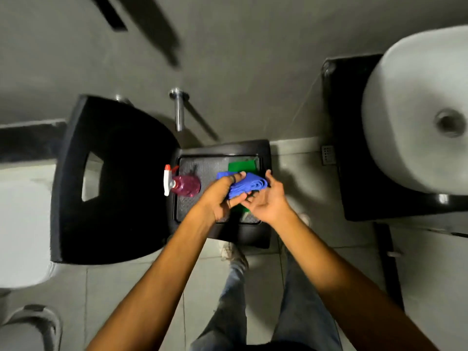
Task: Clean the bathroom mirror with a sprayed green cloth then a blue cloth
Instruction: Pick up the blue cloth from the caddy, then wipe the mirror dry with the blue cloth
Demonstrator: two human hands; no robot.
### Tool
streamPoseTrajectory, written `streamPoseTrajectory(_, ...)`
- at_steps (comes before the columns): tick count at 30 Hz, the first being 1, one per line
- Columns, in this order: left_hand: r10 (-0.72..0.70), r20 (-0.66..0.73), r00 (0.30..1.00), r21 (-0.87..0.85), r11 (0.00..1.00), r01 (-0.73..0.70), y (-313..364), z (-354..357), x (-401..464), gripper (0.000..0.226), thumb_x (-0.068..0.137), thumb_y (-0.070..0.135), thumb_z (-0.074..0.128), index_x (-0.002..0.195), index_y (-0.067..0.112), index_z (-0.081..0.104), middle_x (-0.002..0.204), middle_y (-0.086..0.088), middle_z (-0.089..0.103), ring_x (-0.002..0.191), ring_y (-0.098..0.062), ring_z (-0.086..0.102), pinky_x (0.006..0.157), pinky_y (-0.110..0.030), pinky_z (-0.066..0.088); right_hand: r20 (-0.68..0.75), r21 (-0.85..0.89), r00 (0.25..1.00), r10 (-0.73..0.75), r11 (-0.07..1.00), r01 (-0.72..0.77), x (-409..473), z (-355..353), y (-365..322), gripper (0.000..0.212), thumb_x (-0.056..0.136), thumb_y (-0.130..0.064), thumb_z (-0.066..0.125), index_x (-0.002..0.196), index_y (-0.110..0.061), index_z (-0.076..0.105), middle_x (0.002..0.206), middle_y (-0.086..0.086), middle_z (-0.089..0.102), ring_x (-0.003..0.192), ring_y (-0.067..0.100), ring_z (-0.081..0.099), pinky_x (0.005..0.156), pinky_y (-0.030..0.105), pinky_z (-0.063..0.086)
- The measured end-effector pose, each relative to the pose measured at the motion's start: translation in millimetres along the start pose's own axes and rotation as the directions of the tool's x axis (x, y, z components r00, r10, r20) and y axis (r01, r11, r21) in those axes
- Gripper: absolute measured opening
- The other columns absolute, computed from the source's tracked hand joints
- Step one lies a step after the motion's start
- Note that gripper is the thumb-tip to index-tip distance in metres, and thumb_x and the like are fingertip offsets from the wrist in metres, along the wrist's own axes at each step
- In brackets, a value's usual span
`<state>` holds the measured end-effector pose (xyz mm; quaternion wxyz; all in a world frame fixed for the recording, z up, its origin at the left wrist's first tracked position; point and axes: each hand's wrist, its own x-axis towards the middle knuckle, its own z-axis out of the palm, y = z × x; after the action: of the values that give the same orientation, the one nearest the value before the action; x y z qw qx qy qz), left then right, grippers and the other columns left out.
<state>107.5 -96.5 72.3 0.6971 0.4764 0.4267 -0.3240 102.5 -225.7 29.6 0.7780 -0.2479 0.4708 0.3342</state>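
A folded blue cloth [247, 184] is held above the seat of a black chair [225, 153]. My left hand [222, 196] grips its left side, fingers wrapped over the fabric. My right hand [268, 198] touches its right end with the fingers spread. Under the blue cloth a green cloth [240, 166] lies flat on the seat, partly hidden by both hands. A pink spray bottle [183, 184] with a white and red trigger head lies on the seat's left side. The mirror is not in view.
The chair's black backrest [114, 178] spreads out to the left. A white basin [415, 115] sits on a black counter [354, 173] at the right. A chrome pipe [179, 110] sticks out of the grey wall. A white toilet [22, 224] stands at the left. My legs are below on the tiled floor.
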Motion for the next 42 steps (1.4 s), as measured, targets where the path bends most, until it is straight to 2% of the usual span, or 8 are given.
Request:
streamPoseTrajectory(4,0.188,0.160,0.969,0.364,0.901,-0.235,48.3,58.4,-94.9,0.035,0.090,0.047,0.070,0.094,0.012,0.072,0.063,-0.001,0.075,0.040,-0.015,0.063,0.036,-0.020,0.048,0.263,0.199,0.938,-0.227,0.964,0.178,-89.7,41.0,-49.8,0.079,0.096,-0.065,0.025,0.132,-0.001,0.055,0.110,0.023,0.069,0.090,0.038,0.068,0.076,0.042,0.053)
streamPoseTrajectory(8,0.462,0.219,0.860,0.752,0.481,-0.450,122.9,113.0,-185.8,0.089,0.082,0.088,0.029,0.065,0.010,0.068,0.058,-0.007,0.072,0.044,-0.025,0.062,0.045,-0.024,0.049,0.394,0.390,0.769,-0.504,0.849,0.356,-182.6,86.3,-117.3,0.074,0.100,-0.058,0.024,0.112,0.000,0.067,0.099,0.024,0.076,0.087,0.036,0.076,0.080,0.045,0.060)
streamPoseTrajectory(13,0.825,0.450,0.343,0.795,-0.194,-0.575,203.2,171.5,-278.9,0.081,0.086,0.085,0.018,0.069,0.023,0.067,0.063,0.008,0.072,0.069,-0.025,0.070,0.080,-0.045,0.058,0.397,0.566,0.587,-0.705,0.692,0.448,-283.4,114.7,-192.9,0.059,0.095,-0.051,0.041,0.078,-0.009,0.079,0.081,0.016,0.079,0.069,0.033,0.077,0.056,0.044,0.062)
streamPoseTrajectory(22,0.433,0.833,-0.345,0.371,-0.899,-0.232,331.3,305.6,-412.4,0.041,0.099,0.051,0.040,0.078,0.022,0.058,0.079,0.003,0.058,0.080,-0.023,0.051,0.076,-0.042,0.049,0.250,0.730,0.229,-0.941,0.339,0.594,-436.1,135.4,-344.2,0.048,0.101,-0.049,0.039,0.085,-0.021,0.074,0.083,0.003,0.081,0.071,0.026,0.078,0.063,0.041,0.064)
streamPoseTrajectory(26,0.252,0.892,-0.376,0.335,-0.926,0.174,408.1,355.2,-471.3,0.034,0.095,0.040,0.047,0.103,0.018,0.071,0.115,-0.008,0.070,0.113,-0.032,0.060,0.092,-0.042,0.046,0.145,0.678,-0.184,-0.972,-0.037,0.734,-463.7,181.6,-384.1,0.048,0.105,-0.043,0.031,0.121,-0.024,0.072,0.127,0.003,0.071,0.121,0.025,0.062,0.103,0.039,0.049)
streamPoseTrajectory(30,0.272,0.932,-0.238,0.349,-0.849,0.396,462.9,376.6,-497.1,0.047,0.096,0.039,0.049,0.134,0.013,0.061,0.149,-0.014,0.055,0.148,-0.033,0.040,0.118,-0.045,0.033,0.425,0.053,-0.652,-0.628,-0.702,0.710,-413.0,234.8,-406.7,0.052,0.104,-0.033,0.027,0.155,-0.031,0.023,0.167,-0.008,0.018,0.155,0.007,0.013,0.127,0.024,0.011)
streamPoseTrajectory(34,0.342,0.906,-0.248,0.421,-0.780,0.462,491.8,375.0,-485.4,0.075,0.097,0.051,0.029,0.158,0.008,0.033,0.170,-0.015,0.025,0.159,-0.033,0.013,0.131,-0.046,0.006,0.635,-0.505,-0.659,-0.403,-0.862,0.041,-341.0,260.6,-431.0,0.060,0.103,-0.044,0.028,0.159,-0.025,0.016,0.167,0.000,0.022,0.157,0.025,0.009,0.127,0.040,0.006)
streamPoseTrajectory(42,0.240,0.887,-0.395,0.440,-0.701,0.562,512.6,369.9,-443.0,0.072,0.101,0.057,0.022,0.163,0.020,0.019,0.172,-0.007,0.018,0.160,-0.027,0.011,0.130,-0.052,0.001,0.572,-0.593,-0.737,-0.360,-0.802,-0.068,-333.7,247.1,-468.7,0.060,0.100,-0.049,0.029,0.158,-0.034,0.021,0.170,0.001,0.010,0.157,0.031,0.010,0.126,0.053,0.006)
